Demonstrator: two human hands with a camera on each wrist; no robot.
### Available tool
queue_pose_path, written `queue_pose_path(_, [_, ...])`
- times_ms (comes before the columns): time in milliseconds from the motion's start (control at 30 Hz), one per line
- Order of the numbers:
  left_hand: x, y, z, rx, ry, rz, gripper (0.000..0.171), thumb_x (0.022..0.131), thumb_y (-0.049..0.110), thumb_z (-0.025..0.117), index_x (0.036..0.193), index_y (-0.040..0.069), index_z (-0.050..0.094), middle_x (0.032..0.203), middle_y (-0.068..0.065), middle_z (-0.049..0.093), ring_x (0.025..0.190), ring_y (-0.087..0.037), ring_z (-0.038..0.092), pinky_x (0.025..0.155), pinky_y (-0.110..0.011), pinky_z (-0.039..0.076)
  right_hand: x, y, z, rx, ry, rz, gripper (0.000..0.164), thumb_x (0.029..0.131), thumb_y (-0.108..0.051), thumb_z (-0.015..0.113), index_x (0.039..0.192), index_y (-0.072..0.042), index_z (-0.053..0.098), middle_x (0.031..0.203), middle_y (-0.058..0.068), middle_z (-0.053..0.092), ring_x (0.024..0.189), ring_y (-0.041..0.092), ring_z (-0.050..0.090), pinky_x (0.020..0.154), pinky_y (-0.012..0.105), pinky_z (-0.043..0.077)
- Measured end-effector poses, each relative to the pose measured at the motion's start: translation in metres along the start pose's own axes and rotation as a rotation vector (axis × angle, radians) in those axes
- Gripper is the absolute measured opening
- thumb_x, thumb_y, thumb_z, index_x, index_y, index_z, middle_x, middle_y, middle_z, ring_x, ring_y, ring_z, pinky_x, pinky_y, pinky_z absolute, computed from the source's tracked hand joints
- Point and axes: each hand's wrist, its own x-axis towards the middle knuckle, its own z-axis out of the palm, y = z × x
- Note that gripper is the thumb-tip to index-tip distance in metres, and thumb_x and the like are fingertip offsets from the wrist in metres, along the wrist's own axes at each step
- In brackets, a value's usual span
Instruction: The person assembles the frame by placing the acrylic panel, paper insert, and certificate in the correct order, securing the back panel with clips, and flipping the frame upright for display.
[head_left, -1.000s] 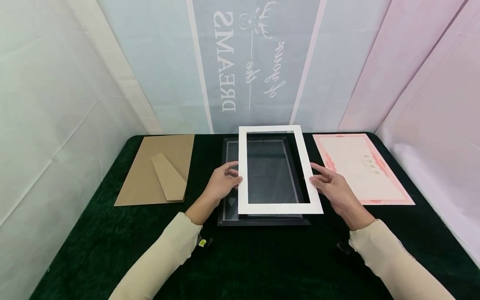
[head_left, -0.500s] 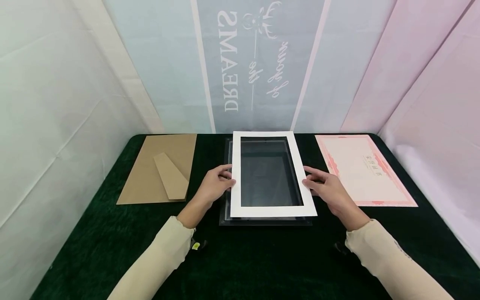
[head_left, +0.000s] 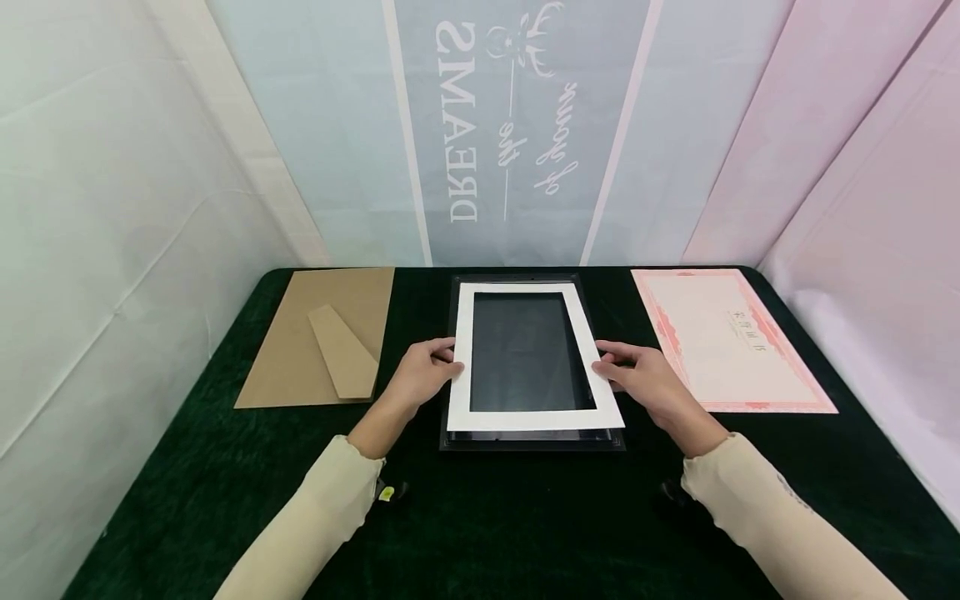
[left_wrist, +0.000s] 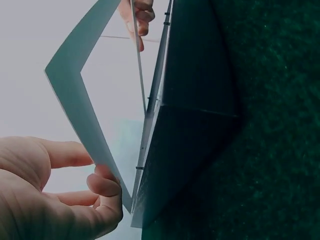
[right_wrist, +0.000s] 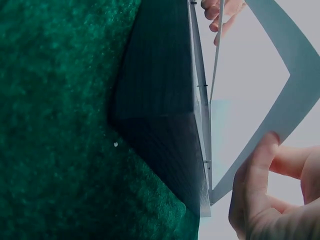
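Observation:
A white rectangular mat board (head_left: pixel 536 420) with a large window is held by its two long sides over a black picture frame (head_left: pixel 528 445) lying on the table. My left hand (head_left: pixel 420 372) pinches the mat's left edge between thumb and fingers. On the opposite edge, my right hand (head_left: pixel 643 377) pinches it likewise. The left wrist view shows the mat (left_wrist: pixel 92 107) tilted, its near edge raised and its far end close to the frame's side (left_wrist: pixel 200 60). From the right wrist, the mat (right_wrist: pixel 280 107) also stands at an angle to the frame (right_wrist: pixel 155 85).
At the left lies a brown backing board (head_left: pixel 281 358) with an easel stand (head_left: pixel 341 354) on it. A pink-bordered paper certificate (head_left: pixel 712 333) lies at the right. Dark green cloth (head_left: pixel 525 525) covers the table, and a printed curtain (head_left: pixel 517 133) hangs behind it.
The mat board has come down and leftward over the black frame, with both hands keeping their pinch on its sides. The backing board and certificate stay in place.

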Motion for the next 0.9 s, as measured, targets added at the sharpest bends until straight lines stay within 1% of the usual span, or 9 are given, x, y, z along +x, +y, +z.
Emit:
queue_pose_path(233, [0.002, -0.001, 0.0, 0.003, 0.002, -0.01, 0.048, 0.094, 0.011, 0.067, 0.14, 0.006, 0.056, 0.113, -0.01, 0.059, 0.091, -0.019, 0.057, 0.087, -0.032, 0.052, 0.005, 0.0, 0.001, -0.002, 0.002, 0.017, 0.052, 0.099, -0.023, 0.061, 0.146, -0.006, 0.049, 0.118, 0.013, 0.061, 0.097, 0.018, 0.063, 0.086, 0.031, 0.058])
queue_pose_path(400, [0.005, -0.002, 0.0, -0.016, -0.006, -0.004, 0.047, 0.094, 0.011, 0.066, 0.14, 0.005, 0.056, 0.111, -0.01, 0.057, 0.088, -0.019, 0.055, 0.078, -0.026, 0.048, 0.007, 0.001, 0.001, 0.0, -0.002, 0.023, 0.051, 0.099, -0.022, 0.06, 0.146, -0.005, 0.049, 0.122, 0.015, 0.061, 0.099, 0.018, 0.063, 0.088, 0.031, 0.058])
queue_pose_path(533, [0.008, -0.002, 0.0, -0.014, -0.005, 0.003, 0.047, 0.094, 0.01, 0.066, 0.14, 0.005, 0.057, 0.109, -0.009, 0.058, 0.083, -0.017, 0.055, 0.071, -0.024, 0.046, 0.008, 0.001, 0.0, 0.011, -0.004, 0.014, 0.049, 0.099, -0.02, 0.06, 0.145, -0.004, 0.05, 0.124, 0.016, 0.061, 0.101, 0.019, 0.062, 0.088, 0.03, 0.058])
queue_pose_path(700, [0.01, -0.001, 0.0, -0.005, -0.003, 0.002, 0.047, 0.094, 0.01, 0.067, 0.139, 0.005, 0.057, 0.107, -0.009, 0.059, 0.081, -0.017, 0.056, 0.071, -0.023, 0.048, 0.01, 0.002, -0.001, 0.021, 0.004, 0.013, 0.049, 0.098, -0.017, 0.061, 0.145, -0.004, 0.05, 0.128, 0.019, 0.06, 0.102, 0.02, 0.063, 0.087, 0.027, 0.058])
queue_pose_path(833, [0.01, 0.0, 0.001, 0.022, 0.01, -0.003, 0.047, 0.093, 0.01, 0.068, 0.138, 0.005, 0.058, 0.108, -0.01, 0.059, 0.085, -0.018, 0.057, 0.072, -0.024, 0.049, 0.012, 0.003, -0.001, 0.022, 0.008, 0.016, 0.05, 0.097, -0.016, 0.061, 0.145, -0.004, 0.05, 0.131, 0.02, 0.059, 0.102, 0.021, 0.063, 0.087, 0.028, 0.058])
queue_pose_path(900, [0.01, 0.0, 0.002, 0.039, 0.013, -0.006, 0.047, 0.093, 0.01, 0.069, 0.138, 0.006, 0.058, 0.109, -0.01, 0.058, 0.087, -0.019, 0.057, 0.073, -0.024, 0.049, 0.012, 0.005, -0.001, 0.003, 0.01, 0.014, 0.05, 0.097, -0.016, 0.062, 0.144, -0.005, 0.051, 0.131, 0.02, 0.06, 0.103, 0.021, 0.064, 0.087, 0.029, 0.058])
